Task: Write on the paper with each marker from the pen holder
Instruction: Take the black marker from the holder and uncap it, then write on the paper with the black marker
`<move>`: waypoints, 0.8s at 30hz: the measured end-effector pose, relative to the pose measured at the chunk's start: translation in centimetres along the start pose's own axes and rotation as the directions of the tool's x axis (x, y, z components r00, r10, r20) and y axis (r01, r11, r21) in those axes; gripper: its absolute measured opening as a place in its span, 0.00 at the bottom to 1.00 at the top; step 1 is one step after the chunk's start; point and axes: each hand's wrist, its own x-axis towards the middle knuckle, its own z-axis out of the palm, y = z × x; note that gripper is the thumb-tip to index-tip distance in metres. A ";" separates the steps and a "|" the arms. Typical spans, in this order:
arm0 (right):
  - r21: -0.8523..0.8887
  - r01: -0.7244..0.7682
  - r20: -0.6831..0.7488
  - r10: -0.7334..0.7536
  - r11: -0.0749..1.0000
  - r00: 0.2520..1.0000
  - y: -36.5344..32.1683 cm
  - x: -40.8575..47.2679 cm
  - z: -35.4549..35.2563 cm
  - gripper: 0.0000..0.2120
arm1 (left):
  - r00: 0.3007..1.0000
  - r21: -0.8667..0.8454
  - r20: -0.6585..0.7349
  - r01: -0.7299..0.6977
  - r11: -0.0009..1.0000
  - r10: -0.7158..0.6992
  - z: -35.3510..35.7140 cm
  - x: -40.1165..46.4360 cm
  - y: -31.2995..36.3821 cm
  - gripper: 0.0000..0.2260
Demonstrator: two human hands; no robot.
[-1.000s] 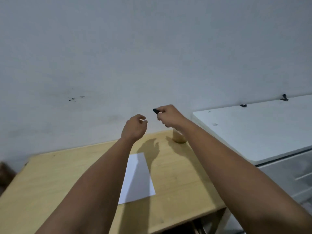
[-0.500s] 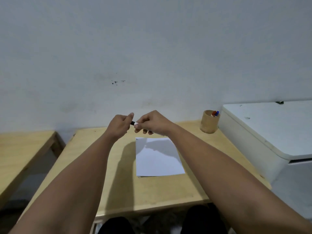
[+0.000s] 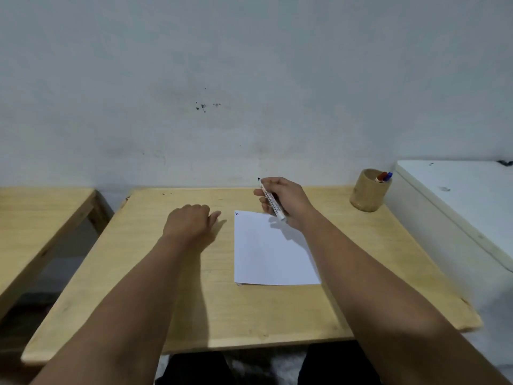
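My right hand (image 3: 286, 201) grips a white-barrelled marker (image 3: 273, 202) over the far edge of the white paper (image 3: 269, 251). Its bare black tip points up and away from me. Small red and blue marks (image 3: 236, 213) sit at the paper's top left corner. My left hand (image 3: 190, 222) rests on the wooden table (image 3: 166, 287) left of the paper, fingers curled; the cap is hidden inside them. A round wooden pen holder (image 3: 367, 194) at the table's far right holds a red and a blue marker (image 3: 384, 177).
A white cabinet (image 3: 458, 195) stands against the table's right side, close to the pen holder. A second wooden table (image 3: 36, 212) is on the left, with a gap between. A grey wall runs behind both tables. My dark-clad knees show below the front edge.
My hands were raised together, pulling the black cap off the marker. They have parted: the left dropped to the table, the right swung the uncapped marker toward the paper. The view tilted down.
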 end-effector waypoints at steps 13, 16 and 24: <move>0.097 -0.013 -0.103 0.023 0.995 0.994 1.0 -0.5 -0.7 0.10 | 0.975 -0.170 -0.157 0.128 0.977 -0.155 -0.7 -1.6 0.1 0.28; -0.008 0.051 -0.225 -0.051 0.999 0.973 1.7 -0.3 -0.3 0.13 | 0.970 -0.248 -0.228 -0.142 0.958 0.085 -1.8 -3.2 2.4 0.23; -0.237 0.123 -0.206 -0.174 0.964 0.963 4.9 0.1 1.7 0.11 | 0.938 -0.284 0.037 -0.321 0.903 0.345 0.7 -6.9 3.8 0.25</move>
